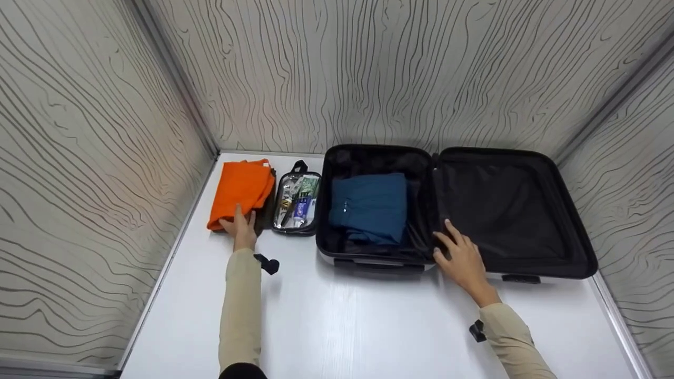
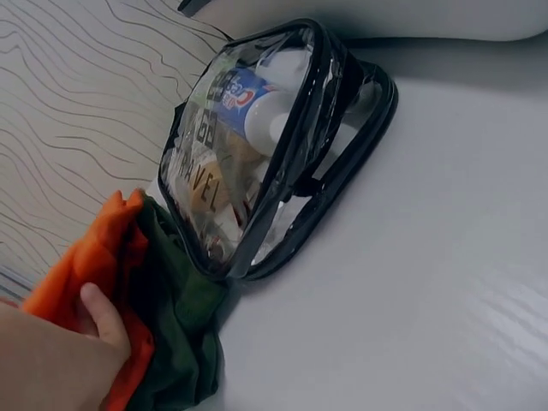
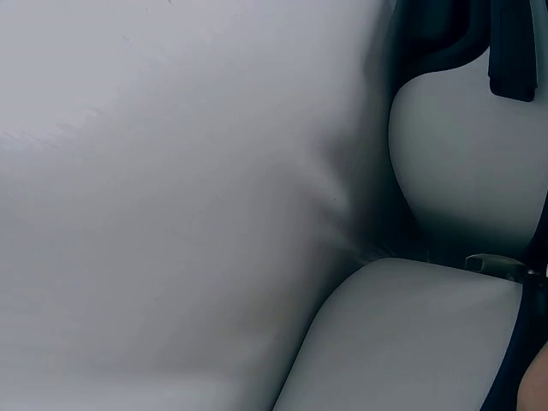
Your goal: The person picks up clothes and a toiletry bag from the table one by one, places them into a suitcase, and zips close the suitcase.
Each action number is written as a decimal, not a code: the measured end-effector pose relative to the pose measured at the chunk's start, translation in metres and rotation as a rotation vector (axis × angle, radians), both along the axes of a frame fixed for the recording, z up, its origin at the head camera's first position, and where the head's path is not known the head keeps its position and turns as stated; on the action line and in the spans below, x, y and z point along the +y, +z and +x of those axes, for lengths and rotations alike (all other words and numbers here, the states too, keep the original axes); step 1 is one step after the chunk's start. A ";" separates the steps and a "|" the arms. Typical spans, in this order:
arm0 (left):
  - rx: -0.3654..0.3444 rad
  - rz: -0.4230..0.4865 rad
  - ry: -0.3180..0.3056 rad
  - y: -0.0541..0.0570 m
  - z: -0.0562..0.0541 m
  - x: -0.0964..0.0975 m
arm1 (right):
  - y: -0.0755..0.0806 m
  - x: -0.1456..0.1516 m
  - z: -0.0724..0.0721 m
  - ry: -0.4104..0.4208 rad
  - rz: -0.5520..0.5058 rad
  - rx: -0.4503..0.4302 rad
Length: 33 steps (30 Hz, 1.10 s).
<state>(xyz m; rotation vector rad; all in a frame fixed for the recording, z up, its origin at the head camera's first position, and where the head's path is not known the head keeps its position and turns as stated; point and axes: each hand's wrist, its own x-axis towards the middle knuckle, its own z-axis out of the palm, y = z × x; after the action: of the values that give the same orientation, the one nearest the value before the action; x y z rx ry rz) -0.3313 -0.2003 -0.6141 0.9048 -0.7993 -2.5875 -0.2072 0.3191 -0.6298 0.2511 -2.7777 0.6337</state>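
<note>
My left hand [image 1: 242, 231] lies at the near edge of a folded orange garment [image 1: 239, 187], fingers spread and touching the cloth. In the left wrist view, one digit lies against the orange fabric, and a dark green garment [image 2: 180, 308] shows beneath. My right hand [image 1: 463, 260] is at the near rim of an open suitcase [image 1: 582, 242], close to the hinge between its halves, with loosely bent fingers. A folded blue garment [image 1: 371, 205] lies in the suitcase's left half. Only a sliver of the right hand shows in the right wrist view.
Between the garments and the suitcase lies a clear toiletry bag [image 1: 287, 192] with black trim, holding a toothpaste tube [image 1: 301, 208] and other small items. The white table [image 1: 337, 321] meets wood-patterned walls [image 1: 316, 79] at the back and sides.
</note>
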 end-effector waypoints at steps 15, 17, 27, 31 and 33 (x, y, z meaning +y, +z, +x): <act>-0.095 -0.148 0.053 -0.007 0.002 0.000 | 0.003 0.000 0.001 -0.001 -0.006 -0.006; -0.129 -0.145 0.029 -0.007 0.006 -0.001 | 0.002 0.000 0.002 -0.001 -0.008 -0.010; -0.236 -0.169 -0.029 -0.004 0.020 -0.004 | 0.001 0.000 0.002 -0.002 -0.012 0.001; -0.246 -0.164 -0.037 -0.002 0.024 -0.006 | 0.001 -0.001 0.002 0.000 -0.015 0.008; -0.240 -0.137 -0.036 -0.001 0.024 -0.009 | 0.002 -0.001 0.002 0.000 -0.017 0.003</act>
<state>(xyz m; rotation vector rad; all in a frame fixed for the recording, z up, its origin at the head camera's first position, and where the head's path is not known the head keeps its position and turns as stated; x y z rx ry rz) -0.3075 -0.2095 -0.6150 1.1825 -1.0512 -2.4470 -0.2055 0.3180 -0.6282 0.2476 -2.7677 0.6563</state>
